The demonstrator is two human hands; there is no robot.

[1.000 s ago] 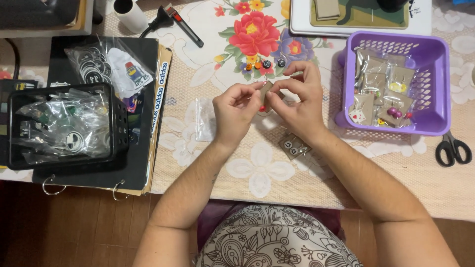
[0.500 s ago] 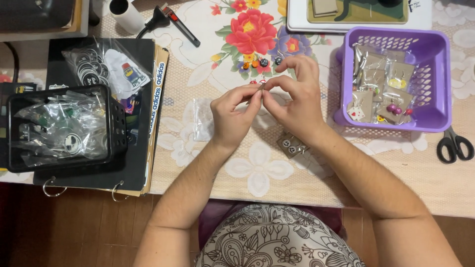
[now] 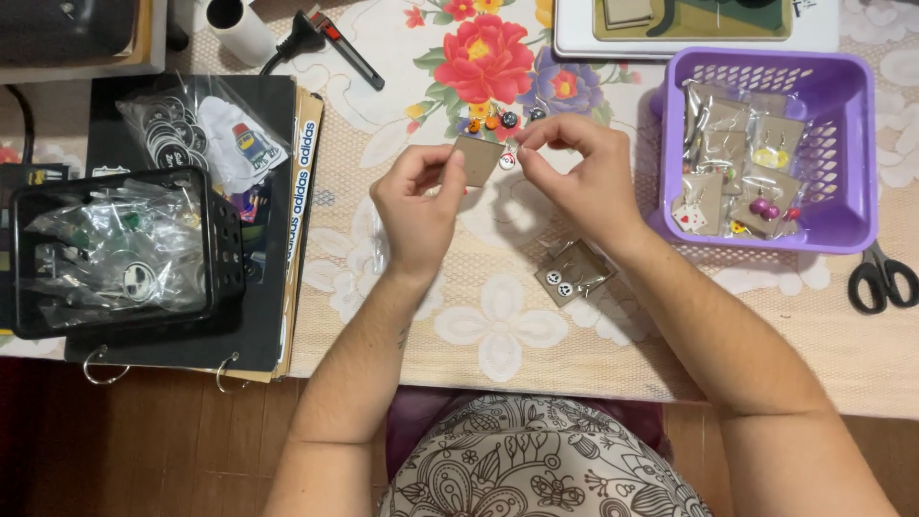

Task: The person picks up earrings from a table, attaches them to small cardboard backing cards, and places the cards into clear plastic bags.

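The left hand (image 3: 416,206) pinches a small square brown cardboard earring card (image 3: 477,159); the right hand (image 3: 579,172) nips a tiny round white earring (image 3: 506,161) at the card's edge.

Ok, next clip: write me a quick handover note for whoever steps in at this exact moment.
Left hand pinches a small brown card at its left edge. Right hand has its fingertips at the card's right edge, by a small earring. Loose beads lie on the floral tablecloth just beyond. Done: one bagged card with earrings lies near the right wrist; more bagged ones are in the purple basket. Left: the card in hand is unbagged.
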